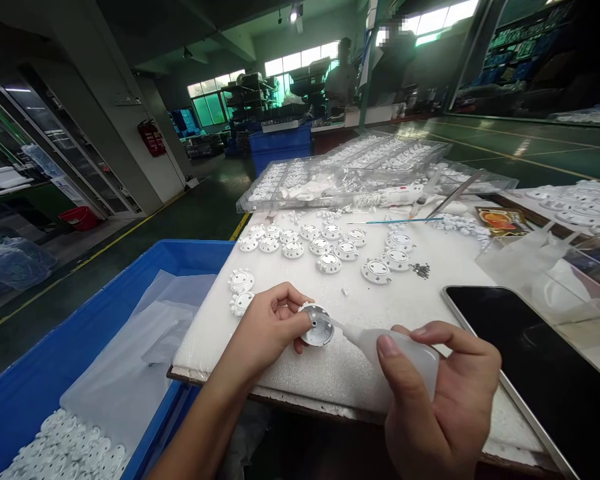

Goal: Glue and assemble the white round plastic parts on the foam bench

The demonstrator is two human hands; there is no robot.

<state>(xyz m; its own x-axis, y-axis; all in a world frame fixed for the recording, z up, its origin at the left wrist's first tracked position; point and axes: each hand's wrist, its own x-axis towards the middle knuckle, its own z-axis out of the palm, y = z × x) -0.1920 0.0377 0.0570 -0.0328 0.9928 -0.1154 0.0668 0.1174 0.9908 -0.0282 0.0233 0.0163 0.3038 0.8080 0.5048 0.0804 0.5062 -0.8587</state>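
Between the fingers and thumb of my left hand [275, 323] is a round white plastic part [323, 330], its hollow grey-white inside turned toward me. My right hand [443, 393] grips a translucent squeeze bottle [405, 357], lying on its side in the grasp. The bottle's thin nozzle [347, 329] points left and its tip reaches the rim of the part; whether they touch I cannot tell. Beyond my hands, several similar round white parts [329, 262] lie on the white foam board [300, 380]. A small pile of dark screw-like pieces [421, 270] sits to their right.
A large dark-screened device [535, 373] lies at the right edge of the board. On the left stands a blue bin [10, 373] with plastic sheeting and white parts. Clear trays [350, 160] of parts fill the back, near a blue-handled thin tool [395, 221] and metal tweezers [457, 192].
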